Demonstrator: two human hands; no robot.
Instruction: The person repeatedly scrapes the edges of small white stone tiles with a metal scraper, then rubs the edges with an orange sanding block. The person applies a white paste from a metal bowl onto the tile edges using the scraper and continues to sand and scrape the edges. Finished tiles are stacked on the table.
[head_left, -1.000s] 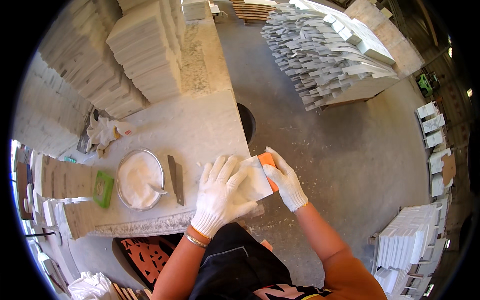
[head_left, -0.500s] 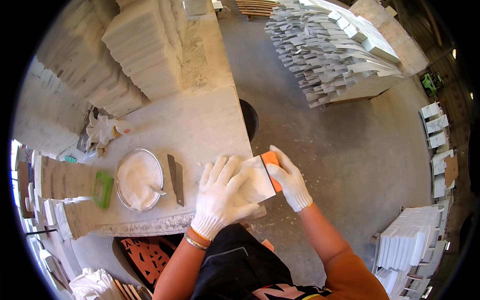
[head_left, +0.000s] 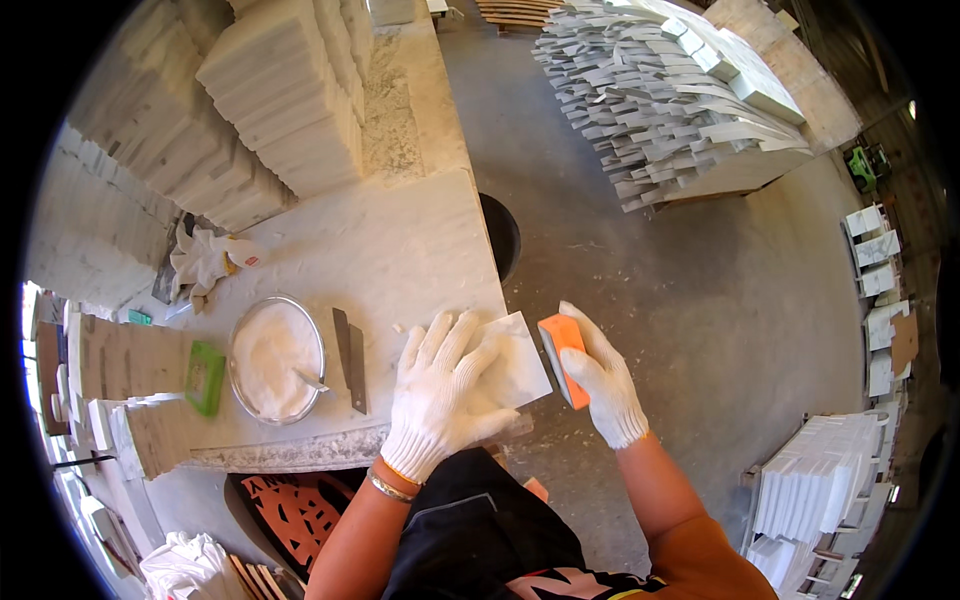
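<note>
Left hand (head_left: 440,388) across tile (head_left: 521,352), right (head_left: 606,392) around block (head_left: 564,336)

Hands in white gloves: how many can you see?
2: the left hand rests on the white tile; the right hand holds the orange block. I see no others.

Right hand (head_left: 606,388) now out to the right, carrying the block (head_left: 572,366) clear of the tile (head_left: 522,350); earlier, block sat at the tile's right edge. Gap between them now. Block tipped, grey underside showing toward tile. Tile's right edge exposed.
</note>
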